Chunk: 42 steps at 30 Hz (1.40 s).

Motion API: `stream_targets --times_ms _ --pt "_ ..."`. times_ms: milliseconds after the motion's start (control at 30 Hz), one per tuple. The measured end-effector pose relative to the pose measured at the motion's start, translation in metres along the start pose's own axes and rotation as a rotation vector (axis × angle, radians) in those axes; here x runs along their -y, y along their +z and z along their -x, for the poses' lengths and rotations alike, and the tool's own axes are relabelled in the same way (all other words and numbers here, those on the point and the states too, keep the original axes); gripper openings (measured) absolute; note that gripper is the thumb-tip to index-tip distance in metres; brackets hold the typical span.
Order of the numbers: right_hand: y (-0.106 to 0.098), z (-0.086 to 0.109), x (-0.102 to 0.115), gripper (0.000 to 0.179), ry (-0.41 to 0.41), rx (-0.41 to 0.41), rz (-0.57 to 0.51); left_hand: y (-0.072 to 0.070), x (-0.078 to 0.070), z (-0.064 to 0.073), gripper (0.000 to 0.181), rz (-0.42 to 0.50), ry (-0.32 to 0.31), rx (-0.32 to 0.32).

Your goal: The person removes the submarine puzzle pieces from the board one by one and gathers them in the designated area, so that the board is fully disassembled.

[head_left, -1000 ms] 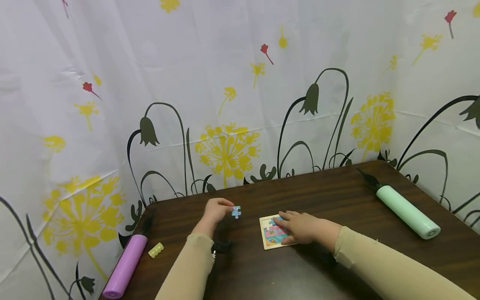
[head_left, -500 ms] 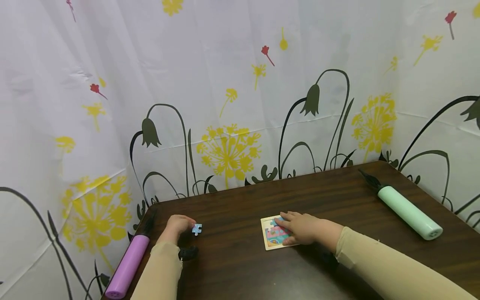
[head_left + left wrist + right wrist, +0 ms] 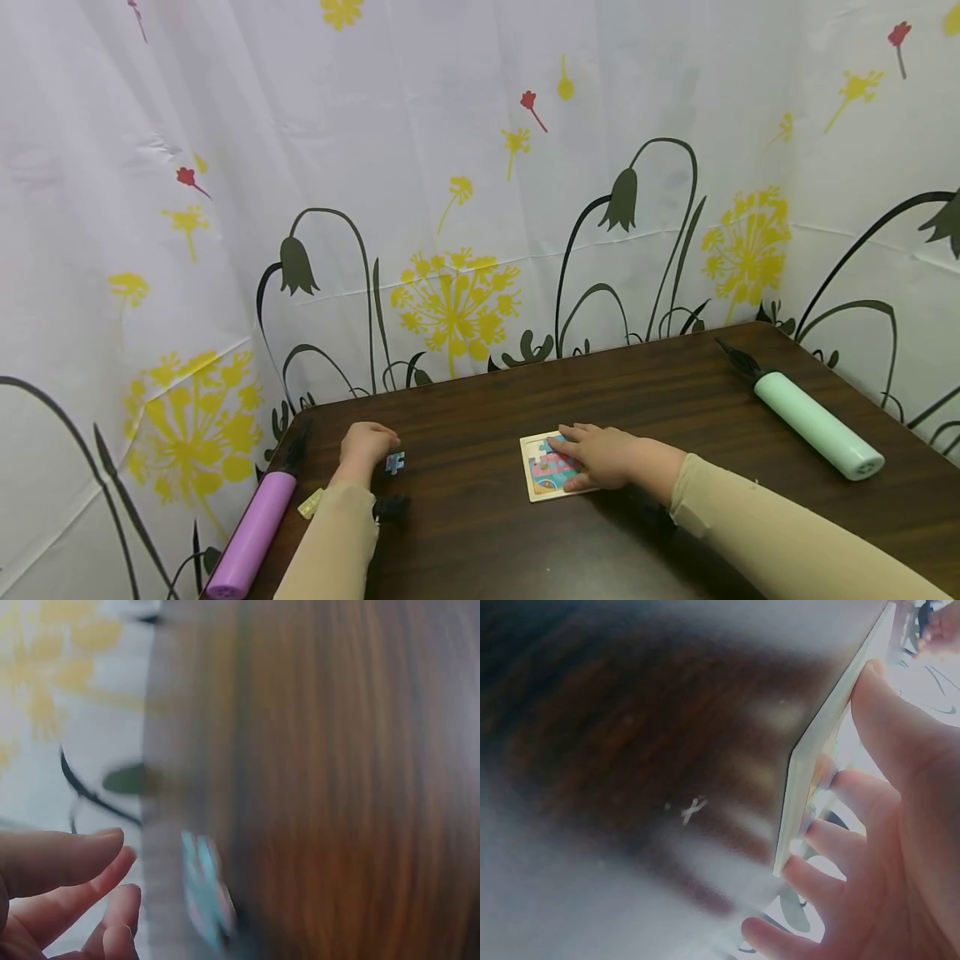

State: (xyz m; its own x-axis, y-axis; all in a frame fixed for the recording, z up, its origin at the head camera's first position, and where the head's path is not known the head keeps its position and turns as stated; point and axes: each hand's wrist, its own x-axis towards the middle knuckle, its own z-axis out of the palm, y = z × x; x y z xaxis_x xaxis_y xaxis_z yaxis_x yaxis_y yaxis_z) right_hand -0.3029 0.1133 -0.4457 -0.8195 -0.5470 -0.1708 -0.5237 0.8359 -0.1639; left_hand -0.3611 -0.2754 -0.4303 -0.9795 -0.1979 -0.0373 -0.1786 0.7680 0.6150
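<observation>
Centrally, a framed jigsaw puzzle (image 3: 534,447) lies on the table (image 3: 480,542), the right hand (image 3: 603,456) resting over its right side with fingers spread and thumb at the frame. Left of the puzzle, a loose blue piece (image 3: 394,463), blurred in the left wrist view, appears just beside the left hand (image 3: 365,444), whose thumb and bent fingers stand apart from it. Farther left of the puzzle lie a yellow block (image 3: 310,503) and a purple cylinder (image 3: 251,537).

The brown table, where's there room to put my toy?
Bare table shows between the puzzle piece and the puzzle board, and between the right grip and the green tube. Crowded: the left edge, with the purple tube, yellow block, left grip.
</observation>
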Motion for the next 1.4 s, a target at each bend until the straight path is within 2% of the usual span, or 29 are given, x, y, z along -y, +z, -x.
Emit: stream_targets --times_ms 100,200,300,367,500,600,767,1000,1267,1400 --pt "0.000 0.000 -0.001 0.078 0.005 -0.003 0.001 0.012 -0.027 0.004 0.015 0.004 0.053 0.006" --pt "0.002 0.000 -0.003 0.078 0.002 -0.010 -0.002 0.031 -0.056 0.009 0.012 0.020 0.129 0.035" --pt "0.003 -0.001 -0.004 0.078 -0.007 -0.019 -0.016 0.053 -0.083 0.017 0.009 0.028 0.215 0.099" --pt "0.003 -0.001 -0.005 0.078 -0.012 -0.023 -0.027 0.068 -0.099 0.025 0.007 0.033 0.273 0.164" --pt "0.002 -0.001 -0.006 0.078 -0.006 -0.026 -0.037 0.093 -0.127 0.041 0.006 0.042 0.329 0.275" --pt "0.001 0.000 -0.006 0.079 -0.003 -0.028 -0.041 0.108 -0.142 0.050 0.007 0.011 0.331 0.300" --pt "0.002 0.002 -0.006 0.078 -0.031 -0.042 -0.083 0.126 -0.154 0.061 0.014 -0.113 0.299 0.256" --pt "0.003 0.004 -0.007 0.079 -0.051 -0.048 -0.112 0.140 -0.159 0.068 0.025 -0.307 0.296 0.164" --pt "0.001 0.008 -0.014 0.086 0.002 -0.028 -0.055 0.141 -0.160 0.069 0.027 -0.294 0.305 0.167" --pt "0.001 0.008 -0.016 0.088 0.022 -0.027 -0.056 0.140 -0.157 0.068 0.027 -0.234 0.300 0.189"
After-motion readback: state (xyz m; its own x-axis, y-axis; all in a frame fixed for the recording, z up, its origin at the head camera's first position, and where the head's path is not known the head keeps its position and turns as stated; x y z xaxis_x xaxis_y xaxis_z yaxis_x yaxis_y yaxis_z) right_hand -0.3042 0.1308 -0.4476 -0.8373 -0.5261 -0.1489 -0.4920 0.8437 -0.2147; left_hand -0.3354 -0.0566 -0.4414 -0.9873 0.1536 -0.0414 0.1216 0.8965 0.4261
